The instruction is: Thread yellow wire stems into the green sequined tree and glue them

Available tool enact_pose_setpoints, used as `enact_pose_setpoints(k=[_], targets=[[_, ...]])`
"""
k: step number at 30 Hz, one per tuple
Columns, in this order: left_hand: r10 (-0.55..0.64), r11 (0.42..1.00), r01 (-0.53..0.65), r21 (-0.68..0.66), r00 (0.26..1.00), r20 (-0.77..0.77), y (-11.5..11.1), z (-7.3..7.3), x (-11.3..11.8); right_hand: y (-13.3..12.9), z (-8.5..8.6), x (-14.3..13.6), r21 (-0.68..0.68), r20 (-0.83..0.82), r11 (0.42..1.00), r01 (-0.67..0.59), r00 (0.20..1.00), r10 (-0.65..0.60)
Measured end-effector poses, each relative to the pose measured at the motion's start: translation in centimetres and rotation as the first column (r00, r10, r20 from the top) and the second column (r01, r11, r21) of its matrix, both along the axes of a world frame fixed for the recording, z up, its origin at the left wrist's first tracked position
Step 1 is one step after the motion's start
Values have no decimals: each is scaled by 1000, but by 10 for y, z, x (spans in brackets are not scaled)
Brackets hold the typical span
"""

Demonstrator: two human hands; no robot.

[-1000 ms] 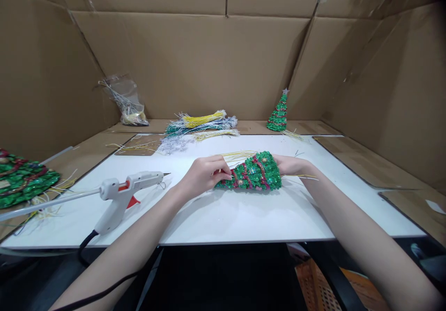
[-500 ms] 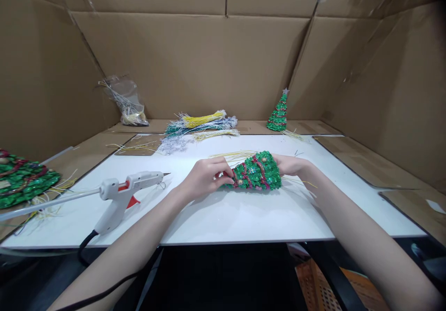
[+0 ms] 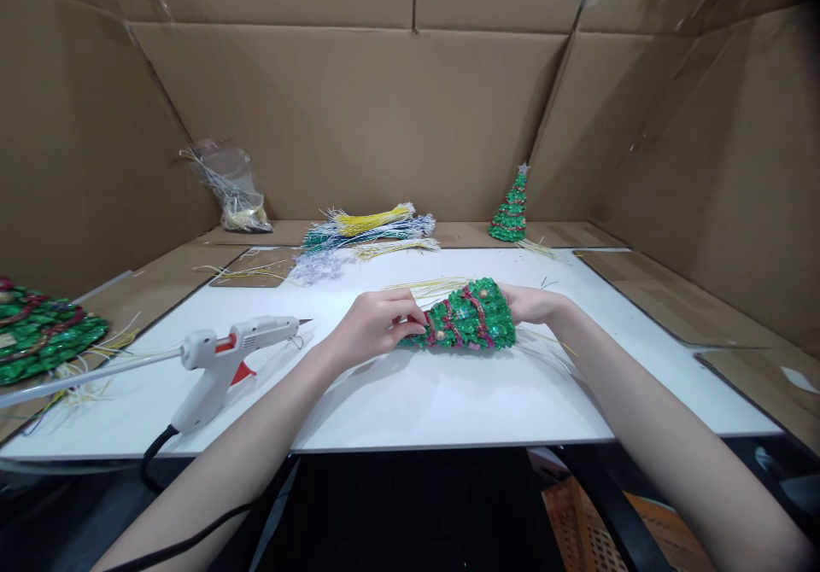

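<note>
A small green tinsel Christmas tree (image 3: 477, 316) lies on its side above the white board, with red garland and small ornaments wound round it. My left hand (image 3: 388, 320) pinches at its narrow end, thumb and forefinger on the garland. My right hand (image 3: 529, 303) holds the tree at its wide base; most of those fingers are hidden behind or inside it. Yellow and white wires (image 3: 426, 286) lie just behind the tree, and a few more stick out near my right wrist.
A white glue gun (image 3: 221, 363) stands on the left, its tip pointing right. Further left is a larger green tree (image 3: 48, 329). At the back are wire bundles (image 3: 371, 226), a plastic bag (image 3: 237, 192) and a small star-topped tree (image 3: 511, 209). Cardboard walls (image 3: 359, 119) enclose the board.
My left hand has shifted very slightly left along the narrow end of the tree. My right hand keeps its hold on the base.
</note>
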State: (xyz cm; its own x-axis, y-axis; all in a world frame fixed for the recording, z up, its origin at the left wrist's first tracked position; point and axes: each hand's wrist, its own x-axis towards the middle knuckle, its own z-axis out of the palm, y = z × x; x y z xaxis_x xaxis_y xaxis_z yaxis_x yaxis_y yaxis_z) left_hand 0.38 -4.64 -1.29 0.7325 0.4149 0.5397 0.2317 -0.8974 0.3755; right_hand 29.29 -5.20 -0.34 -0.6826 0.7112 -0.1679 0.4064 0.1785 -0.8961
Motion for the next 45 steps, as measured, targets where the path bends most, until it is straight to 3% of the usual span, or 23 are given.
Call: enact_pose_setpoints(k=[16,45], targets=[[120,989,-118,88,992,-25,-3,-6,6,8,-9,8,102,29,994,-42,999,40],[93,984,-81,160,993,-68,-2,-4,11,11,-11,9,179,-7,981,-80,997,83]])
